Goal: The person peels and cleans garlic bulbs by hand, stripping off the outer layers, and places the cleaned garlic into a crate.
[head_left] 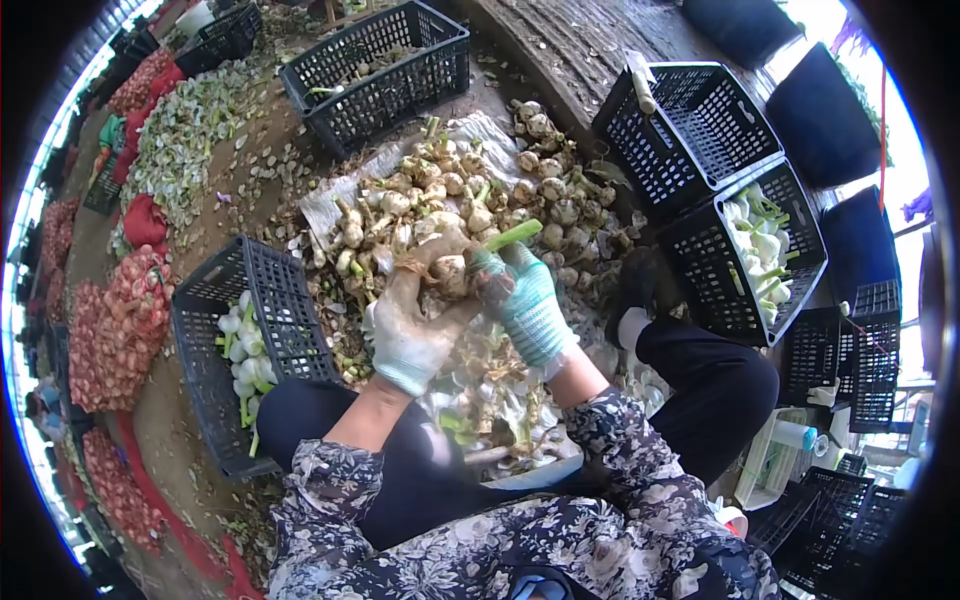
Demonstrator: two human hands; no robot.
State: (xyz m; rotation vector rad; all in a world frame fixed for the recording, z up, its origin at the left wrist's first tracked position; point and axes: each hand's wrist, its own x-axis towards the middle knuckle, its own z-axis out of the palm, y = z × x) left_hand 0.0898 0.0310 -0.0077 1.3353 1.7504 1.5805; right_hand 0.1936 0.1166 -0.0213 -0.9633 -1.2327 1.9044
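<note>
My left hand [412, 325], in a dirty white knit glove, is closed round a soil-covered garlic bulb [449, 273] in front of me. My right hand [533, 305], in a pale green glove with darkened fingertips, is closed against the same bulb from the right. A cut green stem [513, 235] sticks out above the right fingers; whether it belongs to that bulb is hidden. Just beyond both hands lies a heap of unpeeled garlic bulbs [460, 185] on a pale sheet [322, 206]. Loose skins and stem scraps [490, 385] lie below the hands, between my legs.
To my left stands a black crate [290, 310] with cleaned white garlic. Another crate [400, 97] is at the far side. On the right are an upper crate [655, 150] and one with garlic [695, 275]. Red net sacks [118, 325] line the far left.
</note>
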